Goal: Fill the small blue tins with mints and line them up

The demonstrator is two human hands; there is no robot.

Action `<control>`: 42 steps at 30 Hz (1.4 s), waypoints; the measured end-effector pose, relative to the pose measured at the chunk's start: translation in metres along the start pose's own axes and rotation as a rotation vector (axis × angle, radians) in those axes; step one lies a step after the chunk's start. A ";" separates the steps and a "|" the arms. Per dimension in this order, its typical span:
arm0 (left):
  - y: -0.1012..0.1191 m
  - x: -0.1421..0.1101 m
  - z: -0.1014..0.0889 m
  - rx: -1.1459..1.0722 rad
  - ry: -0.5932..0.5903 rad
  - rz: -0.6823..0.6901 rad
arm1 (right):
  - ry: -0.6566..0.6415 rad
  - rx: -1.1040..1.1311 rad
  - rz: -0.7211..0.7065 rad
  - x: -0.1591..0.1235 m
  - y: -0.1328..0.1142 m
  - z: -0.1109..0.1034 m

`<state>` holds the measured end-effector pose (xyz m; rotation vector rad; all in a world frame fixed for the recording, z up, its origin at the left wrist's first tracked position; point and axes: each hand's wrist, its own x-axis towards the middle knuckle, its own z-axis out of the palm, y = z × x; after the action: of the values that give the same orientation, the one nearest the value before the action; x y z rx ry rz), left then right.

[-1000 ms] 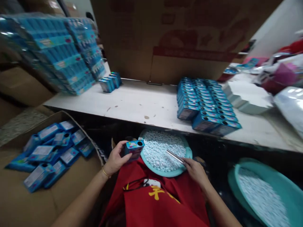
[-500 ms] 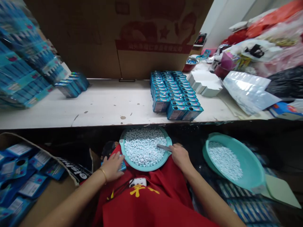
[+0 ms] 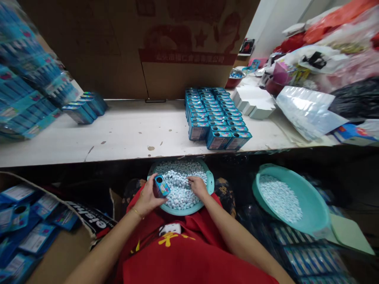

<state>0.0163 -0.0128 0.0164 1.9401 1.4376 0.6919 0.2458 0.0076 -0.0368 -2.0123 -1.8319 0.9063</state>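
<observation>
My left hand [image 3: 148, 197] is closed around a small blue box [image 3: 162, 184] with a dark round spot on its top face, tilted over the basin's left side. On my lap, between my knees, rests a turquoise basin [image 3: 210, 182] full of small white pellets [image 3: 177, 193]. Over the pellets on the right is my right hand [image 3: 199, 187], fingers pressed together. What they grip is hidden among the pellets; the metal handle seen earlier does not show clearly.
Rows of blue boxes [image 3: 211, 114] stand on the white shelf [image 3: 133, 134], beside white cartons [image 3: 254, 100]. A second turquoise basin [image 3: 314, 205] with pellets sits at right. Loose blue boxes [image 3: 35, 236] fill a carton at left. A large cardboard box [image 3: 183, 75] stands behind.
My left hand has lifted the blue box from beside the basin to above the pellets. My right hand has moved left from the rim, into the basin.
</observation>
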 end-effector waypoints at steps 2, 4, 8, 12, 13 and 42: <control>-0.002 0.009 0.012 0.007 0.053 0.036 | 0.014 0.039 -0.019 -0.002 0.000 -0.020; -0.003 0.016 0.020 0.027 0.090 0.094 | 0.026 0.030 -0.080 -0.007 -0.007 -0.045; 0.005 0.024 0.029 0.116 0.156 0.173 | -0.063 -0.146 -0.183 -0.019 -0.038 -0.094; 0.016 0.022 0.037 0.206 0.167 0.202 | -0.115 -0.489 -0.204 -0.027 -0.075 -0.115; 0.017 0.020 0.040 0.219 0.169 0.210 | -0.115 -0.561 -0.211 -0.028 -0.083 -0.115; -0.011 0.030 0.049 -0.961 0.061 -0.372 | -0.009 -0.171 0.037 0.001 0.004 0.010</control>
<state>0.0533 0.0098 -0.0231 0.8954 1.1247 1.0146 0.2426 0.0061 -0.0473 -2.1523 -1.9422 0.7941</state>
